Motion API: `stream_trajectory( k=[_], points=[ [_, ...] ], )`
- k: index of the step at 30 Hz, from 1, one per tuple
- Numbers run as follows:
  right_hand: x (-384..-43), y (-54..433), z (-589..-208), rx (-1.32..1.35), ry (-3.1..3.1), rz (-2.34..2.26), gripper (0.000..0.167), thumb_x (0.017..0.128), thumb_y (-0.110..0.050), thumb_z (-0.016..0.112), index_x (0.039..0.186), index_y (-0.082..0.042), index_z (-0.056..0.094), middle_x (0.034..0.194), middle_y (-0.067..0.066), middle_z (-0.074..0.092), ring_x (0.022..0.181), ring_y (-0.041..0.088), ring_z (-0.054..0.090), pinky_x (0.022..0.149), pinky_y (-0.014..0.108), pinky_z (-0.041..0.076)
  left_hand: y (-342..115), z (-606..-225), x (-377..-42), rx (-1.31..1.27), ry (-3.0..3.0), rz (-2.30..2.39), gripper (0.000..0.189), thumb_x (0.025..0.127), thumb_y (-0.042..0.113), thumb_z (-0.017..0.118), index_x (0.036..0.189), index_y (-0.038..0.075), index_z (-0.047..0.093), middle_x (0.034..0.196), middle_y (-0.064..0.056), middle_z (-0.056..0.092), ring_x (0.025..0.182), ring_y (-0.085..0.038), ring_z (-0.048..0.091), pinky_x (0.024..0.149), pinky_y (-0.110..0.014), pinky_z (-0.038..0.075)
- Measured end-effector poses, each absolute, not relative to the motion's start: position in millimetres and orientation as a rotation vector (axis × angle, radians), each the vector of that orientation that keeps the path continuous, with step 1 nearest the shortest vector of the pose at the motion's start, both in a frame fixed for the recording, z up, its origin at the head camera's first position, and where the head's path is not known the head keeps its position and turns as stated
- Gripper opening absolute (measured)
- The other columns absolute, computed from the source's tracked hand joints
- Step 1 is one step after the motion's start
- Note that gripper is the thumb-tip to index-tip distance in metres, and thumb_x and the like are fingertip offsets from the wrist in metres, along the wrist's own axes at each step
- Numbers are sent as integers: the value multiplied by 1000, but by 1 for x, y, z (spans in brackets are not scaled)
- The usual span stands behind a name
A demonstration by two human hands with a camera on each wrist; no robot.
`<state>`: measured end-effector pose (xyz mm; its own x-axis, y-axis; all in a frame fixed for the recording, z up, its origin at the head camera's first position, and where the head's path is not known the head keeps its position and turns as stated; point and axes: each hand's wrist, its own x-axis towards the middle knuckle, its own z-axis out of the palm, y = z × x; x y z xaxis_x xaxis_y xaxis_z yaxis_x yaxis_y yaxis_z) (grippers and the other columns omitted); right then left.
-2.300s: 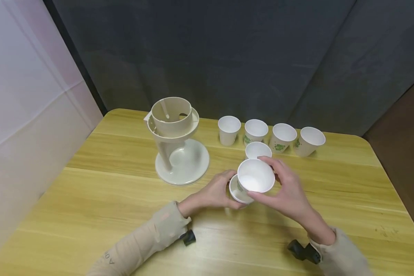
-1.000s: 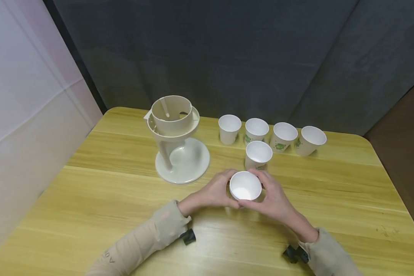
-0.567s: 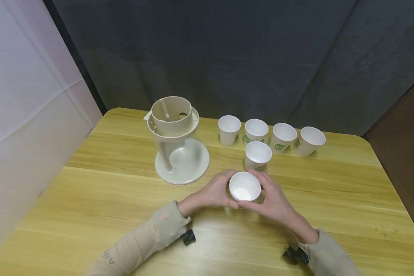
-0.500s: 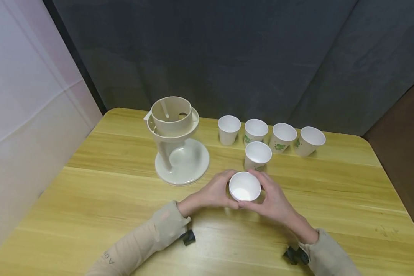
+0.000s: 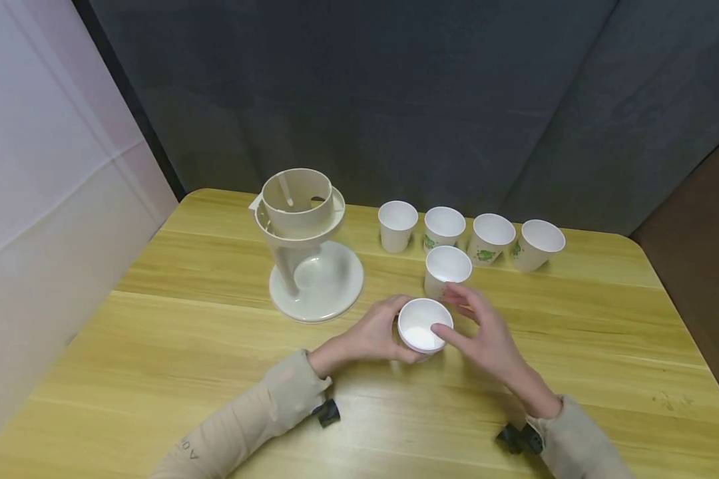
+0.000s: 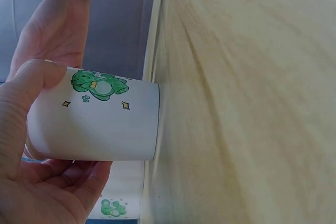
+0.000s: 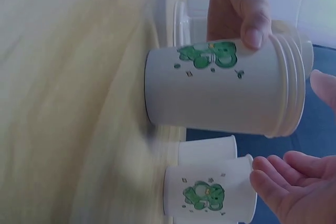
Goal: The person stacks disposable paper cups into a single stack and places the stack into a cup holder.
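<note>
My left hand (image 5: 379,332) grips a stack of nested white paper cups (image 5: 421,326), thumb and fingers curled around its side. Several rims lie close together at the stack's mouth in the right wrist view, and a green cartoon bear is printed on the outer cup (image 7: 210,93). That stack stands upright, base down at the wooden table. My right hand (image 5: 488,336) is just right of it, thumb and fingers spread apart and holding nothing; its thumb overlaps the stack's mouth in the head view. Right behind the stack stands a single paper cup (image 5: 446,266), close to the right fingertips.
Several more paper cups (image 5: 492,233) stand upright in a row near the back edge of the wooden table (image 5: 186,386). To their left is a cream plastic stand (image 5: 299,223) with a ring-shaped holder over a round base. A dark curtain (image 5: 359,93) hangs behind.
My right hand first brought a cup over and lowered it into the cup in my left hand. Since then it has let go and moved slightly right. The left hand keeps its place.
</note>
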<state>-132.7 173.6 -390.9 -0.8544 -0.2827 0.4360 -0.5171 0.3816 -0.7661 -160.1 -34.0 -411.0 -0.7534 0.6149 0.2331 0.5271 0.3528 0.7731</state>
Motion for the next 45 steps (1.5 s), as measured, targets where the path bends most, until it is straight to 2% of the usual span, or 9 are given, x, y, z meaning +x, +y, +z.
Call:
stream_trajectory(
  k=[2, 9, 12, 16, 20, 35, 45],
  points=[
    [-134, 175, -389, 671, -2394, 1472, 58, 72, 5, 75, 125, 6, 50, 117, 20, 58, 103, 33, 57, 86, 41, 50, -34, -410, -160, 1051, 2502, 1368, 68, 63, 18, 84, 121, -1, 52, 110, -9, 59, 98, -18, 57, 85, -25, 47],
    [-141, 179, -389, 566, -2368, 1439, 55, 72, 8, 74, 122, 10, 52, 115, 22, 59, 100, 34, 57, 85, 16, 47, -34, -410, -160, 1048, 2505, 1368, 69, 63, 19, 84, 120, -1, 52, 110, -9, 60, 98, -19, 57, 87, -27, 47],
    [-145, 182, -390, 523, -2354, 1430, 57, 71, 8, 75, 122, 11, 51, 115, 25, 58, 101, 35, 57, 87, 21, 48, -34, -410, -160, 1055, 2501, 1378, 69, 63, 19, 84, 120, -1, 52, 111, -10, 60, 99, -20, 57, 87, -27, 47],
    [-151, 186, -389, 486, -2327, 1366, 60, 70, 7, 77, 123, 12, 50, 115, 27, 56, 103, 35, 56, 88, 37, 49, -33, -411, -161, 1057, 2492, 1380, 69, 63, 19, 84, 121, -2, 52, 112, -11, 59, 100, -20, 57, 88, -27, 47],
    [-157, 189, -390, 445, -2325, 1299, 61, 71, 3, 77, 124, 11, 49, 114, 26, 54, 105, 33, 53, 88, 47, 48, -33, -411, -161, 1059, 2493, 1374, 70, 63, 19, 84, 121, -2, 52, 112, -11, 59, 100, -20, 57, 88, -26, 47],
    [-187, 184, -393, 349, -2473, 1239, 77, 69, -11, 82, 131, 10, 41, 124, 27, 45, 112, 39, 48, 91, 54, 44, -34, -411, -161, 1064, 2501, 1378, 69, 63, 19, 84, 121, -1, 52, 112, -11, 59, 100, -20, 57, 88, -26, 47],
    [-196, 178, -398, 337, -2497, 1260, 79, 65, -13, 83, 128, 11, 42, 118, 28, 46, 108, 38, 45, 89, 54, 45, -34, -409, -158, 1062, 2503, 1370, 69, 63, 18, 84, 121, -2, 52, 111, -11, 59, 100, -20, 58, 88, -27, 47]
  ],
)
